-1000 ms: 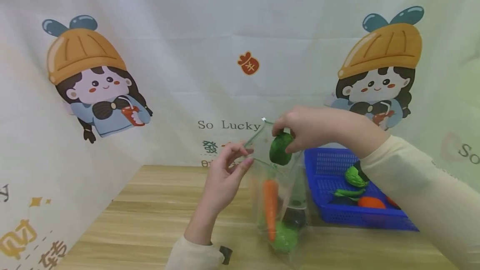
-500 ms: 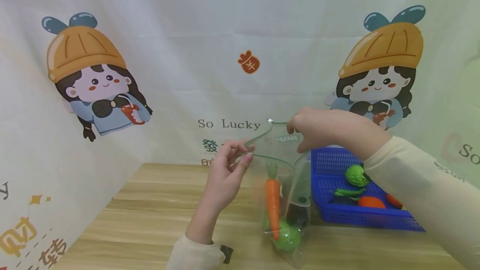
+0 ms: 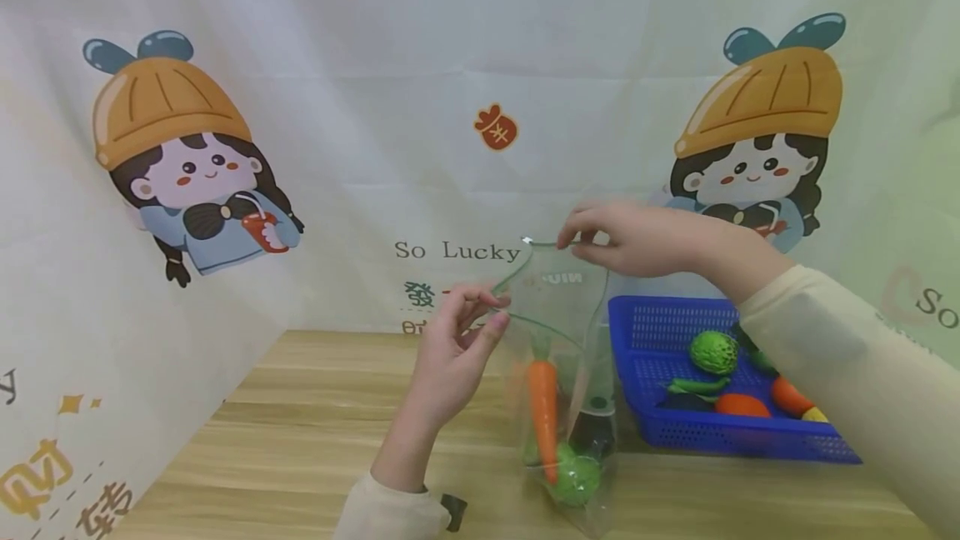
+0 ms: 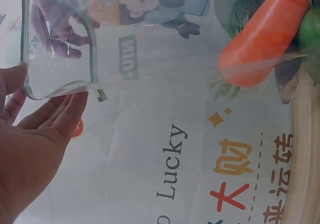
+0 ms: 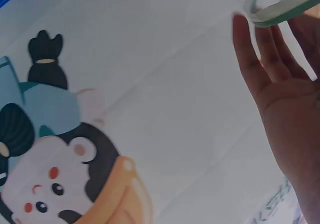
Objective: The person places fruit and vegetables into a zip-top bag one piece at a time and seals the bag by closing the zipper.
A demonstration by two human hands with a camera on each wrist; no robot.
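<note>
While the clear zip bag point(image 3: 561, 332) stands upright on the wooden worktop point(image 3: 300, 440) near its front edge, the left hand point(image 3: 450, 357) pinches the near-left side of the bag's rim, its grip narrow, thumb and fingertips closed on the plastic. Right hand point(image 3: 637, 238) pinches the far-right side of the rim, grip likewise narrow on the plastic, so the mouth is held apart between both hands. Inside the bag, a carrot point(image 3: 543, 411) stands tip down, a green round vegetable point(image 3: 576, 477) lies at the bottom, and a dark item point(image 3: 596, 432) sits behind it, too blurred through the plastic to identify. Left wrist view shows the bag rim point(image 4: 55, 86) against the fingertips and the carrot point(image 4: 265, 38) through the plastic. Blue basket point(image 3: 652, 332) sits just right of the bag toward the worktop's right edge, holding a green bumpy vegetable point(image 3: 713, 352), an orange one point(image 3: 742, 404) and other pieces. Cartoon-print cloth point(image 3: 300, 148) hangs behind the worktop.
</note>
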